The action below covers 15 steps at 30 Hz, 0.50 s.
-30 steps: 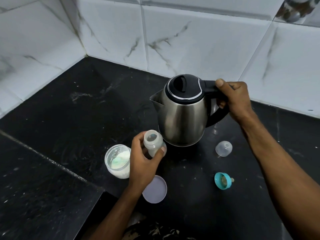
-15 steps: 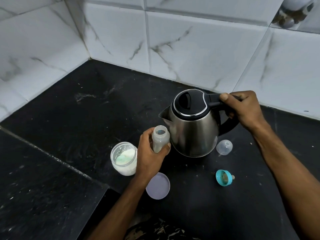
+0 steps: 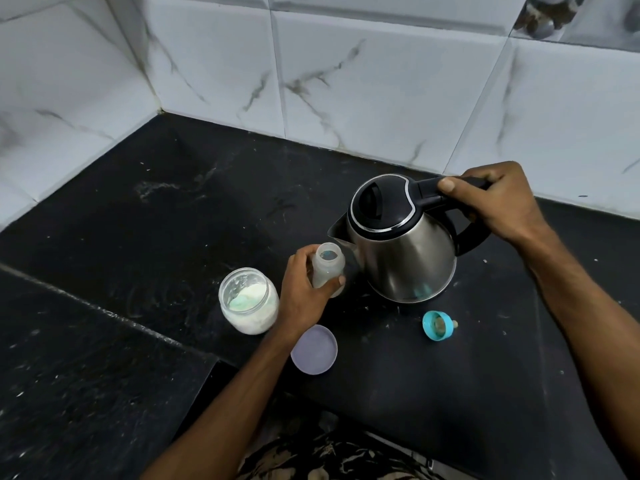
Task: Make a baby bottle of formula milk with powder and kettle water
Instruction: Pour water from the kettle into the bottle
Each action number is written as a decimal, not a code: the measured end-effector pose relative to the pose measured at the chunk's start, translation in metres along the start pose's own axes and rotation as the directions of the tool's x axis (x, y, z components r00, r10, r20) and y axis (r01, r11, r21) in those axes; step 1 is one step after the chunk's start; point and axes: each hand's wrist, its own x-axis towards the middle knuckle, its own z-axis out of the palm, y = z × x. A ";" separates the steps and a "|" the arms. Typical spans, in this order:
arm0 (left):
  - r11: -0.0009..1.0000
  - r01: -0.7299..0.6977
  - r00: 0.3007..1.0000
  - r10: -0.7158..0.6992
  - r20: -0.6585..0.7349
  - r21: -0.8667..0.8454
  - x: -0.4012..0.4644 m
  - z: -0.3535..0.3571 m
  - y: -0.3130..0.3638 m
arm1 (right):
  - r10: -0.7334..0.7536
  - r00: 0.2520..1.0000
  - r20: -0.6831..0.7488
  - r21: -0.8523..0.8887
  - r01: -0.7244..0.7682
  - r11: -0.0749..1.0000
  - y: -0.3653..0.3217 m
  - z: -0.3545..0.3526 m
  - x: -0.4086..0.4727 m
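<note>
My left hand [image 3: 303,292] grips a small translucent baby bottle [image 3: 327,268], open at the top, held upright just above the black counter. My right hand [image 3: 498,202] grips the black handle of a steel kettle [image 3: 401,247] with a black lid. The kettle's spout sits right above and behind the bottle's mouth. An open glass jar of white powder [image 3: 249,303] with a green scoop inside stands left of the bottle. The bottle's teal ring with its teat [image 3: 437,325] lies on the counter to the right.
The jar's pale lilac lid [image 3: 314,349] lies flat near the counter's front edge. The black stone counter [image 3: 156,216] meets white marbled wall tiles [image 3: 346,81] at the back and left. A lower black ledge [image 3: 69,375] runs at the front left.
The kettle has come down and closer to the bottle, its spout now at the bottle's mouth. The clear bottle cap behind the kettle is now hidden. The camera view has tilted up.
</note>
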 end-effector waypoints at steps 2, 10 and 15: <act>1.000 0.004 0.999 -0.004 0.036 0.007 0.001 0.002 -0.003 | -0.001 1.000 0.005 -0.030 0.001 1.000 -0.003 -0.002 -0.002; 0.998 -0.014 0.995 0.008 0.103 0.062 0.001 0.002 -0.013 | 0.005 1.000 0.015 -0.109 -0.004 0.994 -0.016 -0.007 -0.012; 0.998 -0.015 0.993 0.008 0.120 0.064 0.002 0.003 -0.017 | 0.007 1.000 0.027 -0.165 -0.003 0.986 -0.021 -0.007 -0.015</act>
